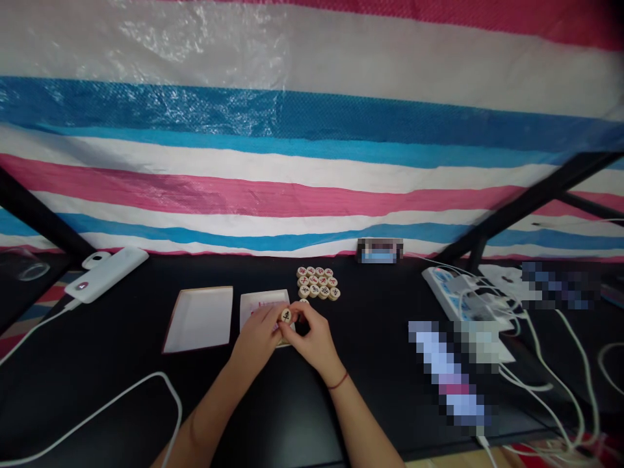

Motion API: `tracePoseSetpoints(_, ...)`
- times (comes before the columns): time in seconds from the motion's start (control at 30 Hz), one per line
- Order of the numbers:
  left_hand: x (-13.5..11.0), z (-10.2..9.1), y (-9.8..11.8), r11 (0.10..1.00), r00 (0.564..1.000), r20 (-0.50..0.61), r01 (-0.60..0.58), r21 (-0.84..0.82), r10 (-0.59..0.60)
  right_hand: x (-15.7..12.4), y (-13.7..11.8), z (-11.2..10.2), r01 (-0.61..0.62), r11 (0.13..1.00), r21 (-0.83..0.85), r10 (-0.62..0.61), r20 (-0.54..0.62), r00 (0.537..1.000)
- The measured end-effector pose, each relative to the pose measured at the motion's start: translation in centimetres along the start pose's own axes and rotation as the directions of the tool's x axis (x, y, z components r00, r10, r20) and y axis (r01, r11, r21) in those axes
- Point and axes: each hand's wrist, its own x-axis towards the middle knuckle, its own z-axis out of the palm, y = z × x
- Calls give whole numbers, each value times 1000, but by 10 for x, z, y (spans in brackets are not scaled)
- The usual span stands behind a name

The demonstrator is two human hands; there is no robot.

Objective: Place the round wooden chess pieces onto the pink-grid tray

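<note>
Two-handed grip on xiangqi piece
I have the left hand and right hand grasping it over the right open box; piece rows lie far right.

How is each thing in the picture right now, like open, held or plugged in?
Held piece: held up, marked side showing
Left hand: closed on that piece
Right hand: closed on it too
Lined-up pieces: marked sides up, three rows of four
Box by the hands: open, partly covered
Tray: open side up
White device: cable plugged in
Power strip: plugs in it
Striped sheet: hanging
</note>
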Motion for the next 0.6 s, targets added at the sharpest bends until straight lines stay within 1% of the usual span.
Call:
tracePoseSetpoints(0.07,0,0,0,999,999,-6,-38,33,38,0,3,-2,-7,1000,-23,7,-24,1000)
tracePoseSetpoints(0.13,1,-3,0,995,998,-7,-58,78,58,2,10,-7,-58,996,-61,53,-88,995)
tracePoseSetpoints(0.23,4,-12,-2,991,999,-41,-20,134,26,4,26,-18,-202,971,-131,170,-220,961)
tracePoseSetpoints(0.3,6,-18,-6,990,996,-84,23,138,-12,4,37,-24,-259,948,-186,207,-259,944)
tracePoseSetpoints(0.37,7,-22,-10,991,992,-116,53,123,-39,5,44,-27,-259,937,-236,195,-261,945)
tracePoseSetpoints(0.43,8,-23,-13,991,991,-126,70,111,-56,5,47,-25,-220,938,-269,154,-248,957)
tracePoseSetpoints(0.53,8,-23,-14,991,991,-115,87,100,-75,4,47,-20,-149,938,-313,82,-219,972)
tracePoseSetpoints(0.6,8,-22,-14,991,991,-102,98,94,-88,3,46,-17,-116,936,-334,54,-188,981)
